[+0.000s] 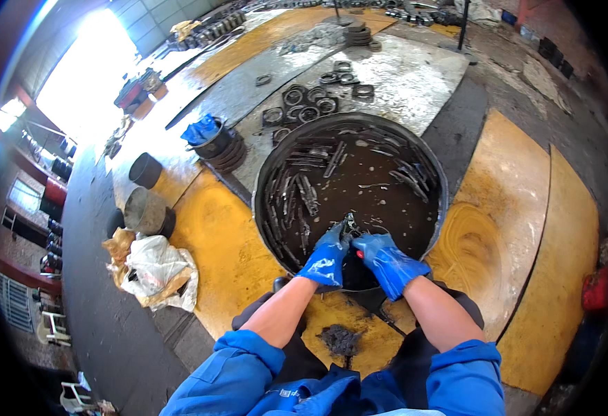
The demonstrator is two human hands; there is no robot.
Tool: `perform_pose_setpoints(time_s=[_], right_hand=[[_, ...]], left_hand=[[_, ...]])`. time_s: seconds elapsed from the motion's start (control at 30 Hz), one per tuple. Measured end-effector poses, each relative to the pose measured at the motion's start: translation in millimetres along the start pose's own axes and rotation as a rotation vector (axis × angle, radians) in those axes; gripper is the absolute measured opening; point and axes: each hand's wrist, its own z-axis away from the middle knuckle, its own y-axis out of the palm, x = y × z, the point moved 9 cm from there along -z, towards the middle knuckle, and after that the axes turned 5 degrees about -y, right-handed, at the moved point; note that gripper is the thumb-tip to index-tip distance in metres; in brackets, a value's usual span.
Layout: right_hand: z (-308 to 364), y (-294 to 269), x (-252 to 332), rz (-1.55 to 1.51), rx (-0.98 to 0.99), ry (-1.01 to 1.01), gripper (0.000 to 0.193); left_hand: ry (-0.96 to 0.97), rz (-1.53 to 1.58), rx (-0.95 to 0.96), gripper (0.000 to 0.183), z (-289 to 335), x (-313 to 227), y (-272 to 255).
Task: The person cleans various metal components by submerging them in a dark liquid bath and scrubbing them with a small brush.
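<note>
Both my hands wear blue rubber gloves and meet over the near side of a wide round metal tub (444,201) of murky brown liquid. In the fingers of my left hand (326,258) is a small, wet, dark metal piece (349,223). My right hand (390,262) is closed close beside it, and a small red end (359,254) shows at its palm side, like a tool's handle; the rest is hidden. Dark metal strips (307,194) lie around the tub's inner edge, partly in the liquid. A black mass (358,272) sits in the tub below my hands.
Several dark metal rings (309,113) lie beyond the tub. A bucket with blue gloves (201,130) stands at the left, near more buckets (146,210) and a white plastic bag (157,267). Grey fibrous scrap (339,340) lies between my legs on yellow-stained boards (221,229).
</note>
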Motion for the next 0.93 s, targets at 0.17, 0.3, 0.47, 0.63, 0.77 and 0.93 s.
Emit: perform_pose_setpoints(time_s=[0.17,0.3,0.47,0.63,0.77,0.93], right_hand=[[0.7,17.2,-32.2,-0.459,-0.056,0.214,0.032],[8.4,1.7,-39.5,-0.687,-0.115,0.143,0.026],[38.1,-13.4,-38.1,-0.977,-0.063,0.200,0.034],[27.8,4.0,-27.6,-0.815,-0.065,0.051,0.032],[8.5,30.7,-20.9,-0.595,0.048,0.040,0.030],[-7.6,26.1,-8.4,-0.216,0.072,-0.007,0.044]], left_hand=[[-0.189,-0.076,0.063,0.043,-2.3,25.6,22.5],[-0.182,0.040,0.114,0.047,4.4,29.4,28.5],[-0.164,-0.092,0.174,0.046,10.9,15.8,23.0],[-0.332,0.082,0.338,0.046,16.7,-23.6,6.3],[-0.362,0.042,0.332,0.056,7.7,7.6,11.8],[-0.343,0.113,0.276,0.061,-7.3,25.8,10.6]])
